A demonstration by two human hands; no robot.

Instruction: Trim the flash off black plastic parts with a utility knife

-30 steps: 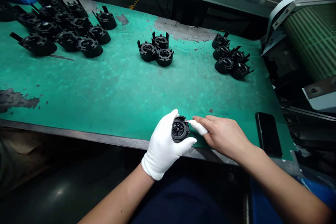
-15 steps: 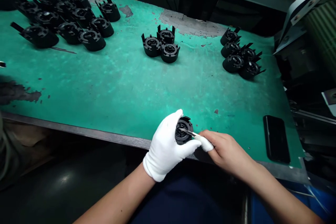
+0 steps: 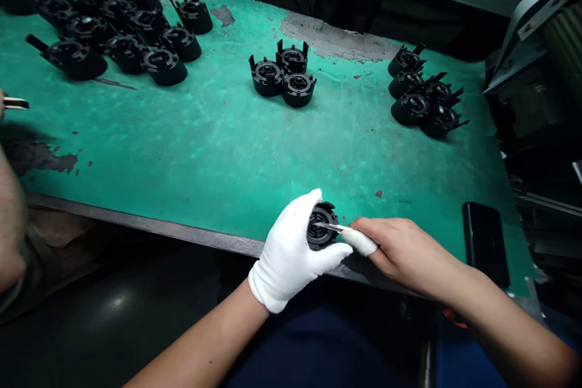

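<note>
My left hand [image 3: 288, 251], in a white glove, is wrapped round a round black plastic housing [image 3: 324, 238] at the table's front edge. Concentric rings show on the housing's upturned face, and its left side is hidden by the glove. My right hand [image 3: 402, 248] is bare but for a white cover on a finger or thumb. It grips a slim blade-like metal tool [image 3: 334, 227], whose tip points into the middle of the housing. The tool's handle is hidden inside my fingers.
Similar black housings stand in groups on the green table [image 3: 218, 151]: several at left [image 3: 166, 66], three in the middle [image 3: 297, 91], several at right [image 3: 410, 109]. A black phone [image 3: 485, 242] lies at right. Another person's arm [image 3: 9, 224] shows at left, with a pale-and-dark object [image 3: 16, 103] above it.
The view has shifted slightly. The other person's arm and the pale-and-dark object have come further into view at left. Both my hands keep their hold, and the tool's tip stays at the housing.
</note>
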